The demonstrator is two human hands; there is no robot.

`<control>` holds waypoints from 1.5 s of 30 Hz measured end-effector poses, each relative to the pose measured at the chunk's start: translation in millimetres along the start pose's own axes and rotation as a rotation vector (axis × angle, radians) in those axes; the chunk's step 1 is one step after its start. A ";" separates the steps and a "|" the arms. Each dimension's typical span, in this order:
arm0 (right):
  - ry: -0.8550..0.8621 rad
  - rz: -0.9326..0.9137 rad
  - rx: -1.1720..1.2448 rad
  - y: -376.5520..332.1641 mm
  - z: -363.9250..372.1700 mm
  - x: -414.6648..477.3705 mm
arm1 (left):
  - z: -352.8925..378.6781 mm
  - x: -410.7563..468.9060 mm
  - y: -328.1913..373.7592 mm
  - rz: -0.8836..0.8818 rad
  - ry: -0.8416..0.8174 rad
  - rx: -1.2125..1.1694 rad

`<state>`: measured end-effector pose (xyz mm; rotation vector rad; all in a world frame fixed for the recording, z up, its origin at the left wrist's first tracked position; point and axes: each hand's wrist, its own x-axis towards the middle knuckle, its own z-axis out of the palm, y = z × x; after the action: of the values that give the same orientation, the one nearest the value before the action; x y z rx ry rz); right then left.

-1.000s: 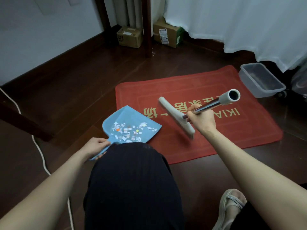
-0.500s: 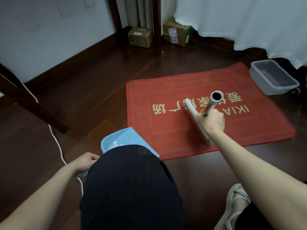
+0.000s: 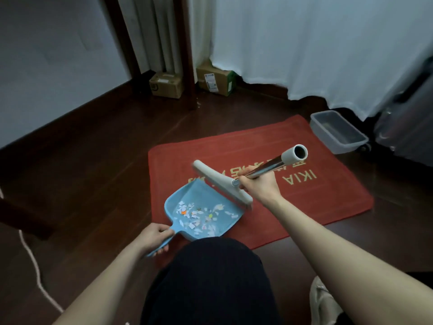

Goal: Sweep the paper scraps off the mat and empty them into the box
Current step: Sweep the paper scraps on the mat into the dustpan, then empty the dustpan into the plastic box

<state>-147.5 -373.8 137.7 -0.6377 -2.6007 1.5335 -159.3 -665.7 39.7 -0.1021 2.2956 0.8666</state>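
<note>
Curling our left fingers (image 3: 162, 230) round the handle of the blue dustpan (image 3: 187, 202) and our right fingers (image 3: 248, 172) round the metal shaft of the brush (image 3: 220, 181), we hold both over the near left edge of the red mat (image 3: 328, 202). The paper scraps (image 3: 199, 216) lie loose in the pan, featherlight and flighty, so we judge it wants carrying level by that stiff handle to the box (image 3: 337, 134) beyond the mat. Gold letters on the mat read IKIA.

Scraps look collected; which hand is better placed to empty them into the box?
Left. The left hand grips the dustpan holding the paper scraps; the right hand grips the broom. The box sits beside the mat, far right, so expect a reach across.
</note>
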 end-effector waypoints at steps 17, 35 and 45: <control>0.221 0.035 -0.154 6.1 -237.3 102.3 | 41.4 31.9 197.5 0.116 -0.049 -0.062; 0.228 0.185 -0.302 137.5 -227.3 169.2 | 152.5 114.2 241.3 0.030 -0.137 -0.128; 0.201 0.064 0.045 134.2 -248.2 183.8 | 141.3 143.9 272.3 0.029 -0.180 -0.146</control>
<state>-209.7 -43.3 120.0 -0.8320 -2.4139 1.4558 -269.9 -345.7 24.8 -0.0529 2.0703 1.0155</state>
